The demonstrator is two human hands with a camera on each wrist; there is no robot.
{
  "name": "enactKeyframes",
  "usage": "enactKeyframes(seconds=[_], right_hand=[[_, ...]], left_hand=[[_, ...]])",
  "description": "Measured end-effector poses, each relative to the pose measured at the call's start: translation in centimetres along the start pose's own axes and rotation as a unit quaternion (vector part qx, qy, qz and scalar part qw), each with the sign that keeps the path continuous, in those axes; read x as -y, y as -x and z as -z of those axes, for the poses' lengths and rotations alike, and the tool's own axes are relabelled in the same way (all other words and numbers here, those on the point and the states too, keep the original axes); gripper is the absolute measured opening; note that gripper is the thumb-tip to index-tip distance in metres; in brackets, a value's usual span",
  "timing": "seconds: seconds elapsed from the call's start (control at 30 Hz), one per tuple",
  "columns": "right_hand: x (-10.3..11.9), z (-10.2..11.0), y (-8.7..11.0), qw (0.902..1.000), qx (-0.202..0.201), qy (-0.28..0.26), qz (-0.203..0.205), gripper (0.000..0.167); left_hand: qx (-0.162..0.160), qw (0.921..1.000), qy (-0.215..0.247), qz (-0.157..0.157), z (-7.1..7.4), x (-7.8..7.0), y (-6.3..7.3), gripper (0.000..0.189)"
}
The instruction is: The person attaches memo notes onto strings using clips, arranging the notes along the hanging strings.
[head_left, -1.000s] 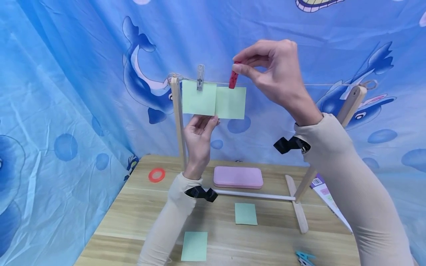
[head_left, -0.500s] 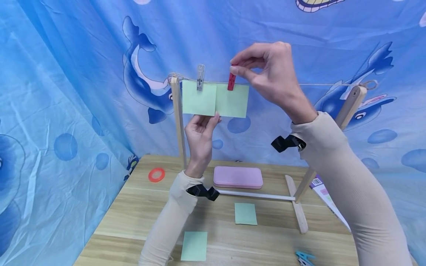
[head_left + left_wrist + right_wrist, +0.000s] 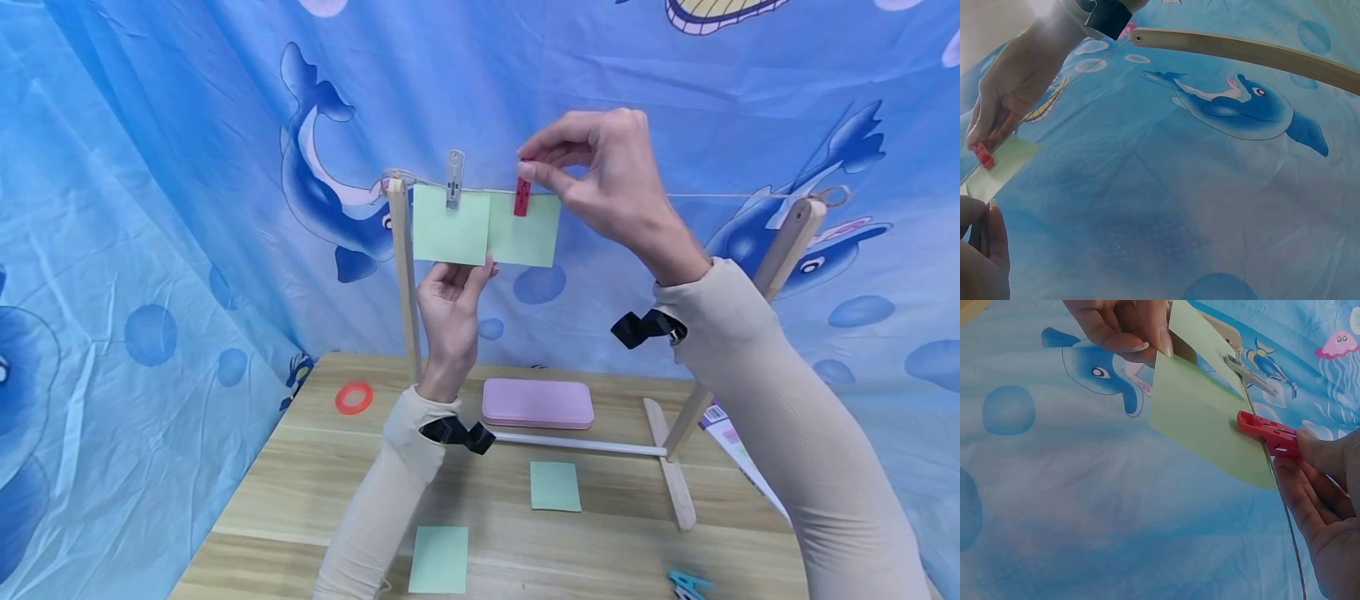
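Observation:
My right hand (image 3: 611, 183) pinches a red clothespin (image 3: 522, 198) by its upper end. In the right wrist view the clothespin's (image 3: 1266, 432) jaws sit over the string (image 3: 1288, 519) and the top edge of a green paper note (image 3: 1200, 419). My left hand (image 3: 452, 325) reaches up from below and pinches that note (image 3: 525, 242) by its lower left corner. Just left of it, another green note (image 3: 448, 233) hangs from the string under a grey clothespin (image 3: 454, 179) and overlaps its edge.
Two wooden posts (image 3: 783, 246) hold the string up. On the table (image 3: 300, 500) lie a pink case (image 3: 537, 402), a red ring (image 3: 354, 398), two more green notes (image 3: 555, 486) and a blue clothespin (image 3: 688, 583). A blue cloth (image 3: 187, 208) hangs behind.
My right hand has come down and slightly left, bringing the red clothespin lower over the note's top edge. The note has shifted a little to the right. My left hand has hardly moved.

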State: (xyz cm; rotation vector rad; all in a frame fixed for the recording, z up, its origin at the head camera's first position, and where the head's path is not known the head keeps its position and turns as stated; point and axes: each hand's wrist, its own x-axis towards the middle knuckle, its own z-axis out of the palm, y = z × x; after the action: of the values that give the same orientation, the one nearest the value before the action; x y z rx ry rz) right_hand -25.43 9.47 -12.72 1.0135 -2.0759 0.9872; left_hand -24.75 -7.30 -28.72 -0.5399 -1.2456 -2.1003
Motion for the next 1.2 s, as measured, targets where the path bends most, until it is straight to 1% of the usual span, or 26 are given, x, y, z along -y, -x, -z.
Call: enactKeyframes(seconds=[0.2, 0.4, 0.6, 0.93, 1.1, 1.2], right_hand=[[-0.36, 0.01, 0.17, 0.9999, 0.004, 0.012, 0.009, 0.011], [-0.27, 0.3, 0.33, 0.9998, 0.005, 0.013, 0.011, 0.013], [-0.22, 0.29, 0.57, 0.9998, 0.01, 0.017, 0.011, 0.016], [-0.34, 0.06, 0.41, 0.9997, 0.022, 0.001, -0.007, 0.019], [-0.48, 0.02, 0.44, 0.9995, 0.027, 0.004, -0.018, 0.025], [-0.43, 0.08, 0.4, 0.9993, 0.032, 0.009, -0.017, 0.027]], left_hand=[[-0.002, 1.0, 0.009, 0.002, -0.08, 0.23, -0.01, 0.017], [0.002, 1.0, 0.008, -0.001, -0.31, 0.03, -0.07, 0.018], [-0.009, 0.9999, 0.011, -0.003, -0.39, -0.18, -0.12, 0.019], [-0.011, 0.9997, 0.021, -0.002, -0.27, -0.36, 0.08, 0.02], [-0.006, 0.9995, 0.031, 0.002, -0.19, -0.4, 0.17, 0.021], [-0.004, 0.9995, 0.03, 0.003, -0.19, -0.46, 0.2, 0.02]])
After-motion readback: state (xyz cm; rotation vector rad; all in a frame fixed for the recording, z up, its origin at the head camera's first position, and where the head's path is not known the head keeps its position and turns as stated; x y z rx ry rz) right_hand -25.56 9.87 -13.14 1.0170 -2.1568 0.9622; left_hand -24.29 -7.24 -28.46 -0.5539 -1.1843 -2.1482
